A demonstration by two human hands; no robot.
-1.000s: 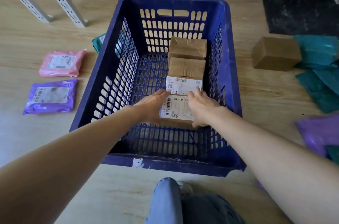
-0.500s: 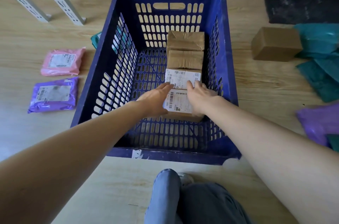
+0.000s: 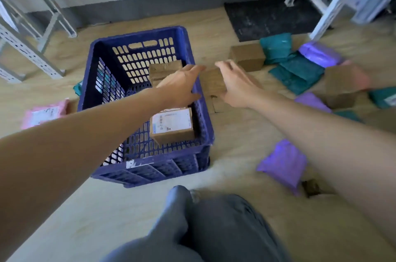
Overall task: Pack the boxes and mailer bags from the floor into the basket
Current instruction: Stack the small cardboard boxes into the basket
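Crouched beside the blue basket (image 3: pixel 203 124), I reach both arms over its right rim toward a small brown cardboard box (image 3: pixel 212 82) just outside the wall. My left hand (image 3: pixel 182 88) and right hand (image 3: pixel 235 88) flank it, fingers spread on opposite sides. The frame is smeared, so I cannot tell whether either palm is pressing the cardboard yet, or whether the box sits on the floor or is already lifted.

Inside the basket, a labelled box (image 3: pixel 171 125) lies near the front right corner and a plain box (image 3: pixel 162 69) sits toward the back. More remains on the wooden floor (image 3: pixel 235 143): another brown box (image 3: pixel 247 55) just beyond my right hand, teal mailer bags (image 3: pixel 297 75), purple mailer bags (image 3: pixel 282 165) and a pink mailer bag (image 3: pixel 45 112) left of the basket.

I judge the box light and stiff, its paper faces giving decent friction; a squeeze on two opposite flat sides, away from corners, should carry it. The mailers look soft, slick and floppy, better pinched at an edge or scooped from underneath.
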